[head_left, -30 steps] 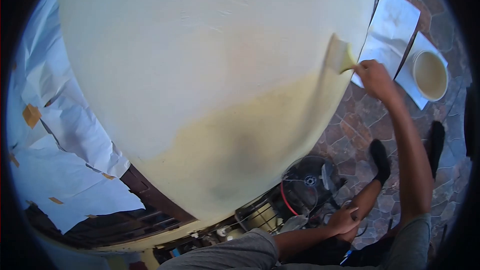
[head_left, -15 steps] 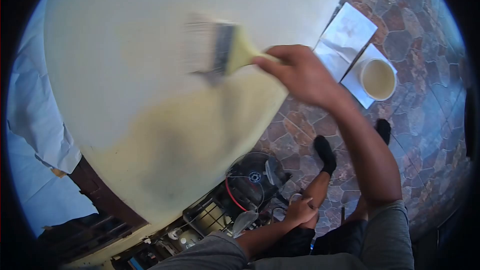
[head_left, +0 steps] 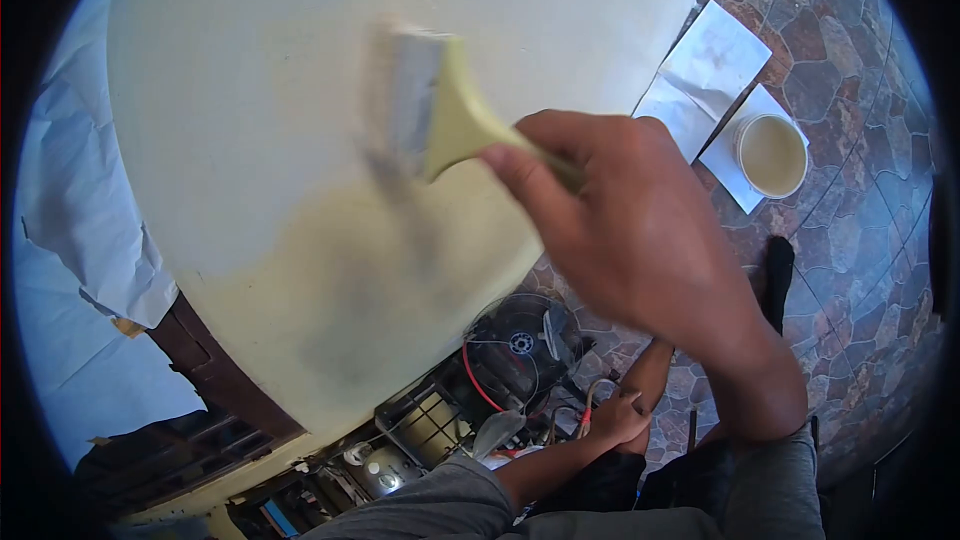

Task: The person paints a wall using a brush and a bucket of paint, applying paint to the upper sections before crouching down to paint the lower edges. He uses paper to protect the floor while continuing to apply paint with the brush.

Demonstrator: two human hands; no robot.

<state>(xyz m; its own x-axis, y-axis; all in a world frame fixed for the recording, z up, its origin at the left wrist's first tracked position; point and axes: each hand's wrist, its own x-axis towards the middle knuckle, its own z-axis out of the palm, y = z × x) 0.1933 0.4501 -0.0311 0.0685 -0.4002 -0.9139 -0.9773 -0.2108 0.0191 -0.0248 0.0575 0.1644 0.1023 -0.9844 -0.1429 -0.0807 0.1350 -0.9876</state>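
My right hand [head_left: 640, 220] is closed around the yellow-green handle of a wide paintbrush [head_left: 452, 110]. Its blurred bristles point left and lie over the wall [head_left: 230, 70], which has a whitish coat above and a yellower area lower down. A dark shadow of brush and hand falls on that yellower part. My left hand [head_left: 620, 420] rests on my bent leg near the knee, holding nothing. To the right, a round tub of cream-coloured paint [head_left: 772, 155] stands on white paper [head_left: 728, 162] on the floor.
More white sheets [head_left: 712, 55] lie along the wall's foot on the stone-patterned floor [head_left: 840, 270]. A black fan [head_left: 520, 340] and a black crate [head_left: 425, 425] stand close by my left arm. Paper [head_left: 90, 210] hangs at the left, above a dark brown frame [head_left: 215, 365].
My right hand and the brush have come closer to the camera, the brush shifting slightly left and its angle turning. My left hand stays on my leg. The view has shifted a little.
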